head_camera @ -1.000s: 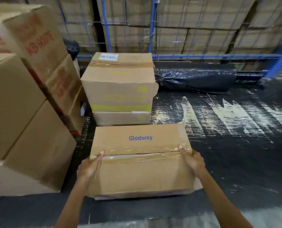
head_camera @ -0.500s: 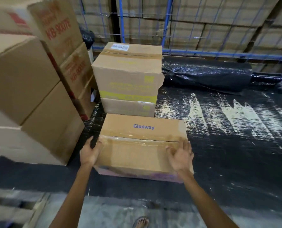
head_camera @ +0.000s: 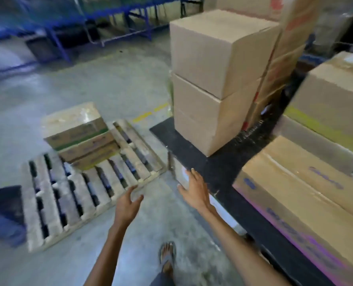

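The taped cardboard box (head_camera: 307, 195) with blue lettering lies on the black wrapped platform (head_camera: 221, 168) at the right. Both hands are off it and hold nothing. My left hand (head_camera: 128, 203) hangs over the concrete floor near the corner of a wooden pallet (head_camera: 78, 193), fingers loosely spread. My right hand (head_camera: 194, 190) is stretched out flat, fingers straight, over the platform's near edge, left of the box. On the pallet's far part rests a small stack of flat cartons (head_camera: 78, 135).
Two tall plain boxes (head_camera: 217, 79) are stacked on the platform's left corner, with red-printed boxes (head_camera: 283, 58) behind them and yellow-striped boxes (head_camera: 334, 112) at the right. Blue metal racking (head_camera: 101, 23) stands across the concrete floor. My sandalled foot (head_camera: 167, 256) is below.
Both hands have let go of the lettered box and pulled back. The view has swung left, bringing the wooden pallet and the floor into sight.
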